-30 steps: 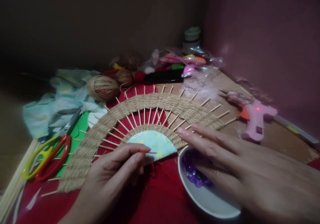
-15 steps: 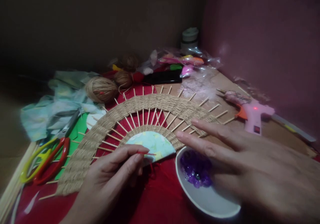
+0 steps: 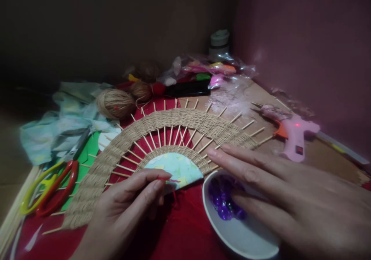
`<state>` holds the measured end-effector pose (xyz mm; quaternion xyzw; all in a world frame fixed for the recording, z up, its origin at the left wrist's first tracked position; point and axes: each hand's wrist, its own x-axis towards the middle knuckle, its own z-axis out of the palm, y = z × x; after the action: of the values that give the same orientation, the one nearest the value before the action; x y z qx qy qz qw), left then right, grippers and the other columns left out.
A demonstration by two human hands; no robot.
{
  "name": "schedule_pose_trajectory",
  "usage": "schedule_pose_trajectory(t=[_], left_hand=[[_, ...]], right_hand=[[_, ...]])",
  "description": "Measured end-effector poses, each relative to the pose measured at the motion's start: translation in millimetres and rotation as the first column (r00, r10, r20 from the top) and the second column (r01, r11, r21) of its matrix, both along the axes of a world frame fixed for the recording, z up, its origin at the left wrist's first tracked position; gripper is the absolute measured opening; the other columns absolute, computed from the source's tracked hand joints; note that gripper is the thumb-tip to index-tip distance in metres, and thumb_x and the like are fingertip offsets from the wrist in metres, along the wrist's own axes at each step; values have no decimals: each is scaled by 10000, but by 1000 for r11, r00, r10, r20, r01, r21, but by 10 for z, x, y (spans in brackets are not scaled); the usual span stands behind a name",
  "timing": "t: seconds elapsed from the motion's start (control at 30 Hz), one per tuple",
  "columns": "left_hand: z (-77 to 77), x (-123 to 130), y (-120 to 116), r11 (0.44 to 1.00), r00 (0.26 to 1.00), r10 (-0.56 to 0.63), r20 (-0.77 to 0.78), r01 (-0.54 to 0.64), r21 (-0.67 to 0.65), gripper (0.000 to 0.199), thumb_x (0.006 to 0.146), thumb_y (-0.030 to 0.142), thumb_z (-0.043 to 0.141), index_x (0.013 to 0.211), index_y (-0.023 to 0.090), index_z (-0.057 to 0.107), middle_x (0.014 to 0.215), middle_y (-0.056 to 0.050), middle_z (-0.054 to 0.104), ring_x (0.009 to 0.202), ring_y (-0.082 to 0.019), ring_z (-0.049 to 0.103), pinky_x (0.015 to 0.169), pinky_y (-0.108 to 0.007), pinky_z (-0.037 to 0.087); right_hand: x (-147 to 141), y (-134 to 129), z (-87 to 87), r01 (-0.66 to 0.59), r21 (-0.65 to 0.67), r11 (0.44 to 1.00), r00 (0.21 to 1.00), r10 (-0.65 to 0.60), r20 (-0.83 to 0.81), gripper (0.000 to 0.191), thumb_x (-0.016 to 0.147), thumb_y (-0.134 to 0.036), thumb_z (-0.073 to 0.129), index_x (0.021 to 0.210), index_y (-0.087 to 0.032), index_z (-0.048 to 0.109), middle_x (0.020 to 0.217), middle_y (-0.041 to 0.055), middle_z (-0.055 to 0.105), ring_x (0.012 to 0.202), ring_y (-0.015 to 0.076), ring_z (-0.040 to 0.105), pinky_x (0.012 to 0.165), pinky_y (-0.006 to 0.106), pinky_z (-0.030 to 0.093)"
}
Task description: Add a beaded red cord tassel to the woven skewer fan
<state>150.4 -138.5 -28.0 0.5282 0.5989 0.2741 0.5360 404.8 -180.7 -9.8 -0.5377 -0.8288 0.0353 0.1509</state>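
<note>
Between thumb and forefinger, my left hand pinches a thin red thread, its tip pointing right; whether a needle is with it I cannot tell. My right hand is spread over a white bowl, two fingers stretched out above the rim. Its thumb reaches down to the purple beads in the bowl. Behind both hands lies a half-round woven fan of twine and thin sticks, with a pale green floral cloth centre.
Scissors with red and yellow handles lie at left, near crumpled floral cloth. Twine balls and plastic bags sit at the back. A pink glue gun, its light red, rests at right beside a purple wall.
My right thumb has come into view, lowered among the beads in the bowl. My left hand keeps its pinch on the red thread almost unmoved. The view has shifted slightly.
</note>
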Motion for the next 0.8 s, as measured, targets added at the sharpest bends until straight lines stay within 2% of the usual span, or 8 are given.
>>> schedule_pose_trajectory(t=[0.07,0.17,0.27,0.37,0.6,0.67,0.8], left_hand=[[5,10,-4,1000,1000,14,4,-14,-6,233,782,404,662,918,219,699,709,-41,694,605,-161,634,512,-217,501],[-2,-13,10,1000,1000,-14,-8,14,17,233,790,402,652,916,213,702,689,-41,684,601,-163,631,508,-221,498],[-30,-62,41,997,996,-79,-30,79,20,251,813,409,624,937,205,698,706,-52,689,604,-168,630,507,-230,497],[-38,-82,60,992,991,-124,-45,125,29,267,822,420,610,944,199,696,738,-64,698,613,-174,633,510,-239,503],[43,22,17,999,999,-32,-39,34,35,227,801,396,633,890,200,705,682,-50,683,570,-153,614,474,-216,470],[32,11,23,998,999,-47,-26,48,34,226,802,396,633,890,200,705,687,-52,685,566,-150,611,474,-215,467],[-30,-64,59,991,992,-126,-27,127,44,240,823,404,612,928,208,699,698,-52,681,603,-163,624,502,-225,486]], right_hand=[[13,-12,-11,60,33,998,998,-60,-7,569,863,-197,401,1414,-342,391,1335,-13,542,1060,258,636,810,383,584],[29,-28,-7,67,102,993,997,-71,35,583,856,-202,363,1421,-348,379,1312,-31,555,985,263,670,714,393,616],[23,-46,34,135,127,983,985,-147,91,550,879,-227,353,1408,-369,396,1295,-70,559,978,249,673,752,383,614],[12,-58,85,180,111,977,979,-189,79,484,914,-271,346,1375,-370,454,1283,-96,561,973,234,675,801,345,602],[13,-26,122,205,31,978,976,-207,64,468,941,-305,358,1403,-344,418,1316,-70,523,1061,259,630,817,336,596],[25,-16,115,182,36,983,981,-184,53,461,937,-287,377,1391,-333,441,1337,-64,494,1098,260,607,846,328,583],[76,-17,76,9,55,998,999,-12,48,411,905,-258,424,1282,-330,572,1378,-77,421,1138,262,580,913,319,546]])
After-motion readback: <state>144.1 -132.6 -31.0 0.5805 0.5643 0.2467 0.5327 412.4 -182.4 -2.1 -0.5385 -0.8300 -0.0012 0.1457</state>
